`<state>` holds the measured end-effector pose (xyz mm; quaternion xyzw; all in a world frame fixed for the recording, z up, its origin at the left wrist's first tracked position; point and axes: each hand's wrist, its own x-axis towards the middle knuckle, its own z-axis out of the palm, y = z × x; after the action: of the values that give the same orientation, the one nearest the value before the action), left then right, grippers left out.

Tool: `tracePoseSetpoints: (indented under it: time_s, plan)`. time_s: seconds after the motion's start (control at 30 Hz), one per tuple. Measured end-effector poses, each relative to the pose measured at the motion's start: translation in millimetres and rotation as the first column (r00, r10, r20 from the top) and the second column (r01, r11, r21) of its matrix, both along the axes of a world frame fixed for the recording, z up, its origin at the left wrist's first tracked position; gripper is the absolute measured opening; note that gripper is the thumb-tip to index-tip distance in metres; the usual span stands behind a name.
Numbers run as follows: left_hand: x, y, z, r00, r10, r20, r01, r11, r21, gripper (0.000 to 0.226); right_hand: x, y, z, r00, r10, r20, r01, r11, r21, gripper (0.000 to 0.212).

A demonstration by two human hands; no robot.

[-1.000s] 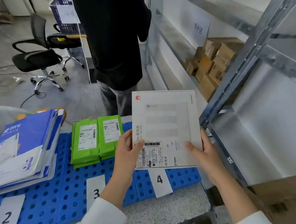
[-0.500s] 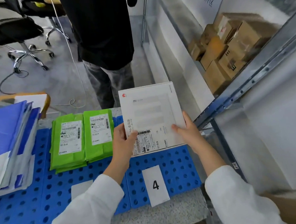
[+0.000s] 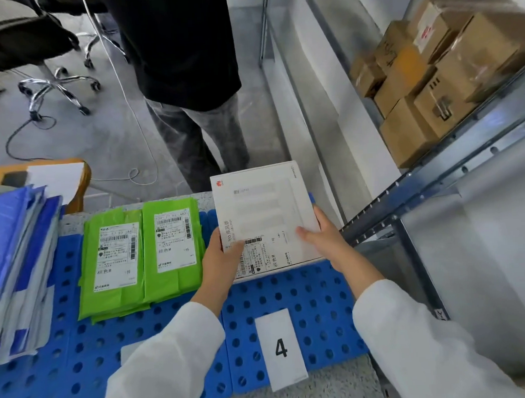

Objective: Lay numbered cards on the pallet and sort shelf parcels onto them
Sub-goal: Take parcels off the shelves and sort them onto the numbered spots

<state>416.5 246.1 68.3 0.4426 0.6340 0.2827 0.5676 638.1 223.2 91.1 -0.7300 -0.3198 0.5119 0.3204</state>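
Note:
A flat white parcel box [image 3: 264, 208] with a shipping label is held low over the far right section of the blue perforated pallet [image 3: 314, 290]. My left hand [image 3: 217, 260] grips its near left edge and my right hand [image 3: 324, 238] grips its near right edge. The white card numbered 4 [image 3: 281, 348] lies on the pallet's front edge, just in front of the box. Left of the box, two stacks of green parcels [image 3: 142, 253] lie on the pallet. A stack of blue mailers [image 3: 12, 266] sits at the far left. My left sleeve hides another card.
A person in a black top [image 3: 180, 51] stands just beyond the pallet. A metal shelf rack [image 3: 421, 172] at the right holds brown cardboard boxes [image 3: 425, 77]. An office chair [image 3: 34, 52] and cables are on the floor at the back left.
Both hands have carried the white box down and away from me, toward the far right section of the pallet behind card 4. My view has tilted downward.

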Motion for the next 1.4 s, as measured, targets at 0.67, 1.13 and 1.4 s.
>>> tracePoseSetpoints:
  time_s: [0.67,1.13,1.4]
  plan:
    - [-8,-4,18,0.948,-0.183,-0.260,0.244,0.943,0.227,0.047,-26,-13,13,0.838,0.046,0.544,-0.135,0.983,0.125,0.053]
    - [-20,-26,131,0.423,-0.369,-0.827,0.896,0.308,0.321,0.056,-67,-106,117,0.573,0.157,0.804,-0.323,0.945,0.045,0.047]
    - [-29,-87,183,0.445,-0.324,-0.835,0.895,0.129,0.427,0.053,-82,-190,163,0.507,0.013,0.862,-0.191,0.977,0.097,0.043]
